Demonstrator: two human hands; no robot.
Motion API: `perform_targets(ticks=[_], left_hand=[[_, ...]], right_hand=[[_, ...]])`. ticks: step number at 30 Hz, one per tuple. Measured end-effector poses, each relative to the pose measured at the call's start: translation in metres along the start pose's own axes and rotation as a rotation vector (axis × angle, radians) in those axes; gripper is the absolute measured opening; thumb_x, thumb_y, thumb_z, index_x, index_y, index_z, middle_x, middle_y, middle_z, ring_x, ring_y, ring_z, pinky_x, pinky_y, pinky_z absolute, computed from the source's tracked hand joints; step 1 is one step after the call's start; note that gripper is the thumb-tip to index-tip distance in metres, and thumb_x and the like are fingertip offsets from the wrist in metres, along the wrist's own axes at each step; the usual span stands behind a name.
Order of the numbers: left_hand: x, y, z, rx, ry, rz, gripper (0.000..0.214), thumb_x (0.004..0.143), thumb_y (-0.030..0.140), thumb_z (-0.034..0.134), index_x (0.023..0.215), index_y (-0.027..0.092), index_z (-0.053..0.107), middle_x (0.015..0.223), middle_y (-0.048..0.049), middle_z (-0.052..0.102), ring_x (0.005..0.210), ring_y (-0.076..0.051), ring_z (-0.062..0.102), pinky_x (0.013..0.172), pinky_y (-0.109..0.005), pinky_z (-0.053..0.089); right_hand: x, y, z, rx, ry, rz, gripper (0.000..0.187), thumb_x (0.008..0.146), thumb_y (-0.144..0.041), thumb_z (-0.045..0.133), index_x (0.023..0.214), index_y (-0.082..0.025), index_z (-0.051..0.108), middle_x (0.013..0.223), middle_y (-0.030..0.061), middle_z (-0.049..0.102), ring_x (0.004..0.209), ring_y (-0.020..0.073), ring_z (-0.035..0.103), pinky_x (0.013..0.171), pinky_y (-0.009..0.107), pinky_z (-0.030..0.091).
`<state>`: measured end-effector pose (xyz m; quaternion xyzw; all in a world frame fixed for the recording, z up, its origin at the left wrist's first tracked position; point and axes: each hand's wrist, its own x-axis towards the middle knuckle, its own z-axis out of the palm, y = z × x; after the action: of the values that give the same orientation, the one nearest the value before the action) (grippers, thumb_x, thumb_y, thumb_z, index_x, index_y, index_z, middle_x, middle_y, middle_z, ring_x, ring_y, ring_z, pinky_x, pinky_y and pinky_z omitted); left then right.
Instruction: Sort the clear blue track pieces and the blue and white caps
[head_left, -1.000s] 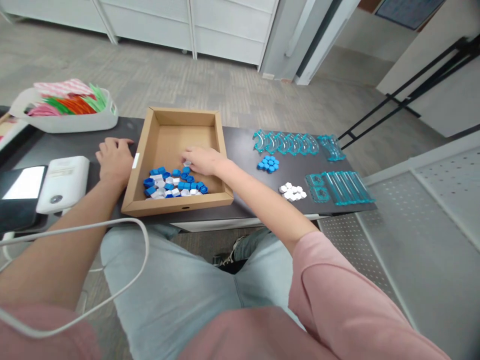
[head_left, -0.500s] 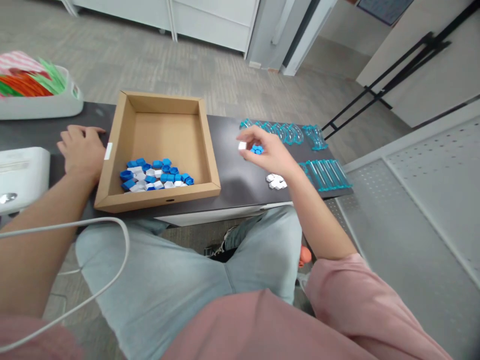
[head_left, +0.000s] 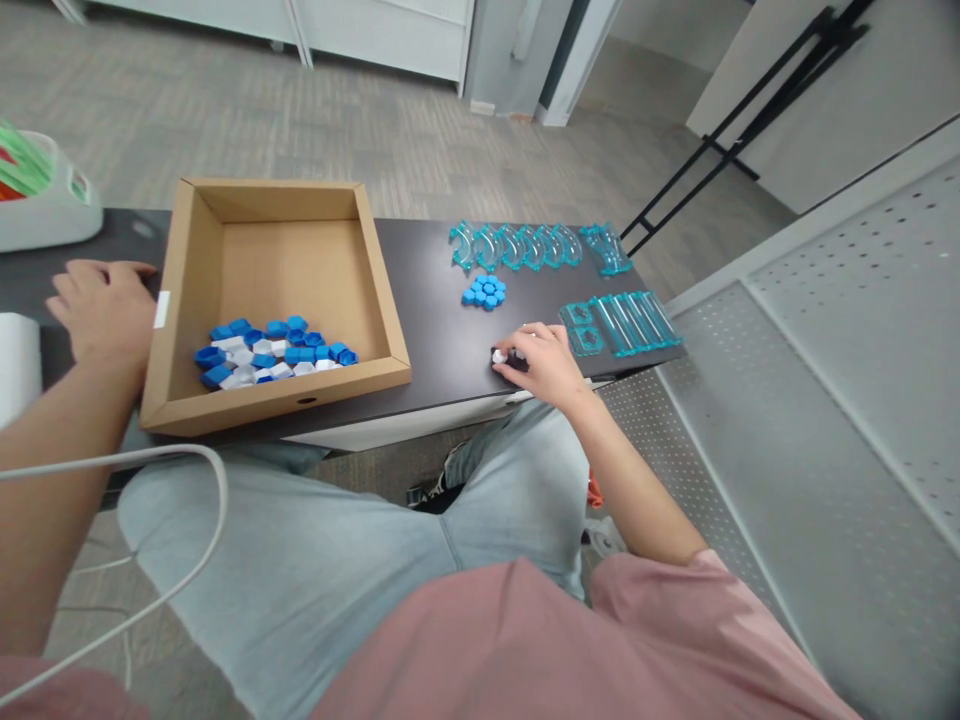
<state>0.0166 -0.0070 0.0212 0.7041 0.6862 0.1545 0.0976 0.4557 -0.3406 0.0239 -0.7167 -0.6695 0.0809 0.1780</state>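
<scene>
My right hand (head_left: 541, 362) is low over the dark table, its thumb and fingers closed on a white hexagonal piece (head_left: 499, 356). Other white pieces beside it are mostly covered by the fingers. Just beyond lies a cluster of blue hexagonal pieces (head_left: 484, 291). My left hand (head_left: 105, 305) rests with fingers spread on the table, against the left side of a cardboard box (head_left: 386, 300). Inside the box, near its front wall, several blue pieces (head_left: 301, 355) and white pieces (head_left: 238, 377) lie in a loose heap.
Clear teal curved parts (head_left: 517, 246) form a row at the table's back, with straight teal parts (head_left: 636, 323) at the right end. A white bin (head_left: 67, 205) and a white device (head_left: 16, 365) stand left. A white cable (head_left: 217, 500) loops over my left arm.
My right hand has moved nearer the front edge with the white piece, down to the white group. The blue cluster is now uncovered. My left hand stays beside the box; the view has shifted right.
</scene>
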Motion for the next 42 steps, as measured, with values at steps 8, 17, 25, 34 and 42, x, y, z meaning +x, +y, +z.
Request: perform_targets(ticks=[8, 17, 25, 34, 42], left_hand=[[-0.002, 0.003, -0.001, 0.008, 0.008, -0.007, 0.086, 0.103, 0.039, 0.016, 0.162, -0.006, 0.06, 0.177, -0.0409, 0.038, 0.17, -0.053, 0.031, 0.139, -0.079, 0.023], [-0.001, 0.001, -0.001, -0.011, -0.008, 0.032, 0.082, 0.106, 0.039, 0.018, 0.159, -0.009, 0.059, 0.17, -0.0439, 0.039, 0.165, -0.056, 0.032, 0.134, -0.081, 0.027], [-0.004, 0.001, -0.004, 0.007, -0.032, 0.04, 0.069, 0.112, 0.035, 0.029, 0.162, -0.001, 0.06, 0.171, -0.0377, 0.043, 0.162, -0.051, 0.037, 0.132, -0.07, 0.03], [-0.001, -0.007, 0.0, 0.027, -0.019, 0.059, 0.062, 0.115, 0.034, 0.035, 0.164, 0.006, 0.061, 0.17, -0.0328, 0.048, 0.158, -0.045, 0.041, 0.129, -0.063, 0.032], [0.001, -0.008, 0.005, 0.009, 0.024, 0.078, 0.054, 0.114, 0.029, 0.045, 0.159, 0.01, 0.066, 0.167, -0.0334, 0.052, 0.153, -0.046, 0.045, 0.126, -0.067, 0.036]], right_hand=[[-0.001, -0.001, 0.004, -0.075, 0.044, 0.008, 0.027, 0.111, -0.052, 0.069, 0.125, -0.03, 0.079, 0.152, 0.0114, 0.077, 0.14, 0.0414, 0.056, 0.117, 0.061, 0.042], [-0.001, 0.015, 0.005, -0.1, 0.113, 0.045, 0.021, 0.108, -0.047, 0.072, 0.117, -0.032, 0.084, 0.148, 0.0106, 0.077, 0.136, 0.0427, 0.057, 0.115, 0.063, 0.045], [0.035, -0.04, -0.01, 0.081, 0.125, -0.109, 0.029, 0.112, -0.051, 0.064, 0.13, -0.033, 0.08, 0.133, 0.0113, 0.077, 0.124, 0.0383, 0.068, 0.114, 0.059, 0.05], [0.194, -0.165, 0.046, 0.029, -0.226, -0.562, 0.039, 0.107, -0.012, 0.055, 0.139, -0.02, 0.076, 0.143, 0.0131, 0.075, 0.123, 0.03, 0.072, 0.101, 0.041, 0.052], [0.232, -0.192, 0.082, -0.034, -0.352, -0.487, 0.023, 0.105, -0.017, 0.068, 0.124, -0.019, 0.08, 0.135, 0.0142, 0.08, 0.12, 0.0306, 0.074, 0.092, 0.037, 0.052]])
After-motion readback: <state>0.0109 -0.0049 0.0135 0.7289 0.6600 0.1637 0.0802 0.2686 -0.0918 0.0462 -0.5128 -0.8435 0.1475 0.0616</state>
